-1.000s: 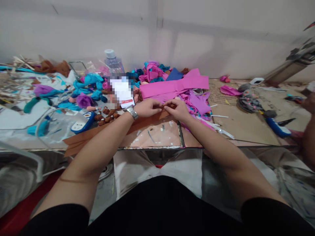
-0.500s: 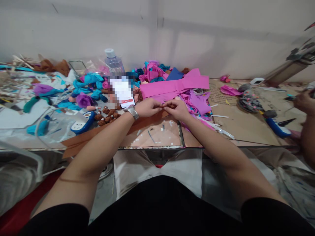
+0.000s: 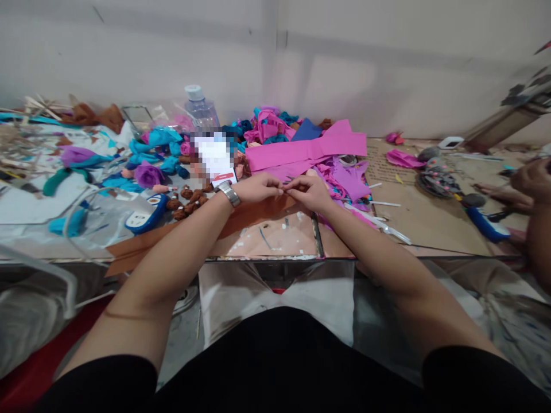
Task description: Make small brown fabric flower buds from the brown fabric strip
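A long strip of brown crepe paper (image 3: 138, 246) runs from the table's front left edge up to my hands, partly under my left forearm. My left hand (image 3: 260, 188), with a metal watch on its wrist, is closed in a pinch at the strip's right end. Close against it, fingertips nearly touching, my right hand (image 3: 312, 192) also pinches there. A small dark tip shows above the right fingers; I cannot make out what it is. Just behind both hands lie wide pink paper strips (image 3: 305, 150). Small brown wrapped balls (image 3: 189, 201) sit left of my left hand.
A phone (image 3: 215, 158), partly blurred, and a plastic bottle (image 3: 201, 109) stand behind my left hand. Blue power strips (image 3: 146, 215) lie left and right. Scraps of pink, purple and blue paper (image 3: 271, 126) pile up along the wall. A co-worker's hand (image 3: 534, 178) is at far right.
My fingertips have shifted slightly at the strip's end, with less brown showing between them and a dark tip now visible. More of the co-worker's hands shows at far right.
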The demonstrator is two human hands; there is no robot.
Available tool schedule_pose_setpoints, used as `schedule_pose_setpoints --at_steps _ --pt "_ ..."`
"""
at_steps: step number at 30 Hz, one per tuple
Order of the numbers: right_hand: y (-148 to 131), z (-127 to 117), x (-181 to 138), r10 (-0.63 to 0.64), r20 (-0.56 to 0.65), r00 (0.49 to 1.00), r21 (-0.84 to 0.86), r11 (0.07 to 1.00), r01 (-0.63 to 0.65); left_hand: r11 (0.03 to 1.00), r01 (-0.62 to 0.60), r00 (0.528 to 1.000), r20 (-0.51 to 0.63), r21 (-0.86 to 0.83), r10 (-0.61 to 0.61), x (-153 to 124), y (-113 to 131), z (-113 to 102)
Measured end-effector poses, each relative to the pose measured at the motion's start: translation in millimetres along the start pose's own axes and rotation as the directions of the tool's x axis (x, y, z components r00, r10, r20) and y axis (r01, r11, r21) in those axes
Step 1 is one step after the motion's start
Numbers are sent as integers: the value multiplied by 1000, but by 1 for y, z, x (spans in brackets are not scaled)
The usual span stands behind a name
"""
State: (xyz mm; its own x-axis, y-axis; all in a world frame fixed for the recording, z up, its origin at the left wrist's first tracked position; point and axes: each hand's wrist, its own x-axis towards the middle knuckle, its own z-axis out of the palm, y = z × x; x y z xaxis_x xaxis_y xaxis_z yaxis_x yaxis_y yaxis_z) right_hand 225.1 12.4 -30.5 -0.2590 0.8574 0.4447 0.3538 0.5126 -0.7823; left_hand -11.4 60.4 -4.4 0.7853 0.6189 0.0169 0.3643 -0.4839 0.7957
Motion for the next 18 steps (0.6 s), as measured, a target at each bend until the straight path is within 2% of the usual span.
schedule_pose_setpoints --at_steps 3,7,11,18 --pt "0 -1 0 -17 -12 1000 -40 999 16 999 -2 999 -49 -47 0 1 -1 2" --pt "0 0 0 -19 0 1000 -15 1000 19 1000 -15 1000 -27 15 16 2 -2 2" --pt "-1 -1 -1 -25 0 1000 -39 999 25 998 -48 997 -63 49 51 1 2 2" --pt "-2 -4 1 -175 -7 984 -204 964 170 991 -29 991 -127 131 46 -3 12 6"
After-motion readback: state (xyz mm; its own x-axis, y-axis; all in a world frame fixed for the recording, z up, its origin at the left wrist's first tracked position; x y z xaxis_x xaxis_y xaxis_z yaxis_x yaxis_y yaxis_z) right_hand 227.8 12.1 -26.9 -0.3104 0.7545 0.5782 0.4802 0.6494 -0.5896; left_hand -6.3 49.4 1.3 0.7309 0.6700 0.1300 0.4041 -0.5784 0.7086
